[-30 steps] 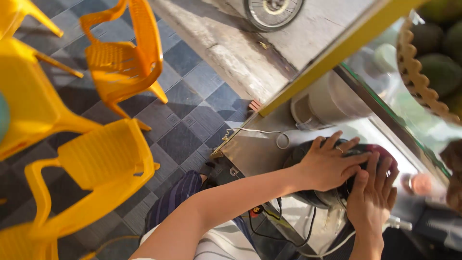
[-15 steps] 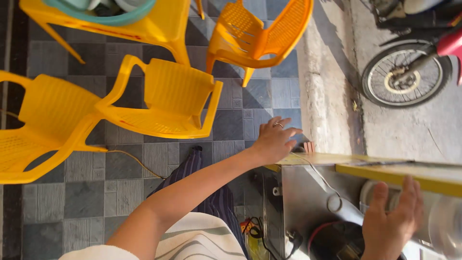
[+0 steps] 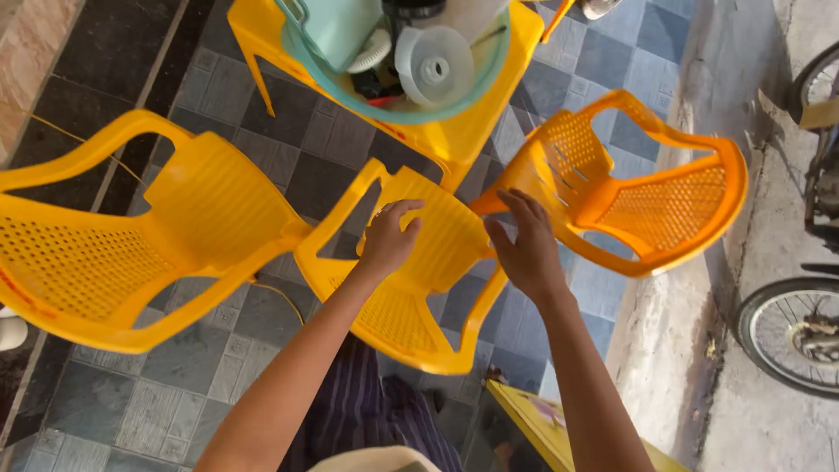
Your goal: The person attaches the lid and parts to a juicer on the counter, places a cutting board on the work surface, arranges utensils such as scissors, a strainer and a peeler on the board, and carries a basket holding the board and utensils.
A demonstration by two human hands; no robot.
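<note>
My left hand hovers over the middle yellow plastic chair, fingers curled, holding nothing that I can see. My right hand is beside it with fingers spread, above the gap between that chair and the orange plastic chair on the right. Neither hand clearly touches a chair. Beyond them stands a yellow plastic table carrying a teal basin filled with a mint jug, a clear lid and other kitchen pieces.
A large yellow chair stands at the left on the grey tiled floor. A raised concrete kerb runs along the right, with a bike wheel past it. A yellow counter edge lies below my right forearm.
The view swung from the counter and its equipment to the chairs. Both hands left the counter and now reach out over the middle yellow chair.
</note>
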